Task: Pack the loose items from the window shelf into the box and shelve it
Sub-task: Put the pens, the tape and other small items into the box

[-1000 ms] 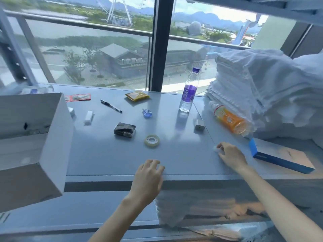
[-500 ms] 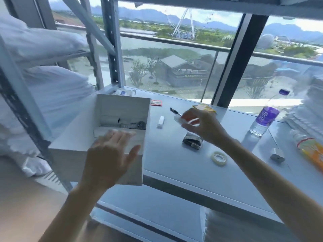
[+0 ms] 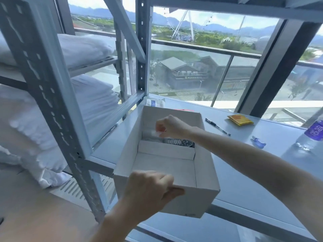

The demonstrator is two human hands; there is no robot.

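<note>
1. Position: the white cardboard box (image 3: pixel 192 204) sits at the left end of the window shelf (image 3: pixel 244 180), with its near corner overhanging the shelf edge.
2. Left hand (image 3: pixel 150 187): it grips the box's near rim, with the fingers curled over the rim and the thumb against the outer front wall.
3. Right hand (image 3: pixel 172 127): it hangs over the far compartment, behind the cardboard divider (image 3: pixel 166 151). The fingertips are pinched together on a small pale item (image 3: pixel 154 132). The item is blurred, possibly clear plastic, and cannot be identified.
4. Contents: a wristwatch (image 3: pixel 181 142) with a metal bracelet lies in the far compartment, just below the right hand.
5. Release: lower the item below the rim before spreading the fingers. Aim for the left part of the compartment so that it does not land on the watch face.
6. Support: maintain the left-hand grip during release, because the overhanging corner could let the box tip.
7. Remaining: a pen (image 3: pixel 217 126), a yellow sachet (image 3: pixel 240 120), a blue clip (image 3: pixel 258 143) and a water bottle (image 3: pixel 312 135) lie on the shelf to the right. Packing appears well short of complete, and the box is not yet shelved.
</note>
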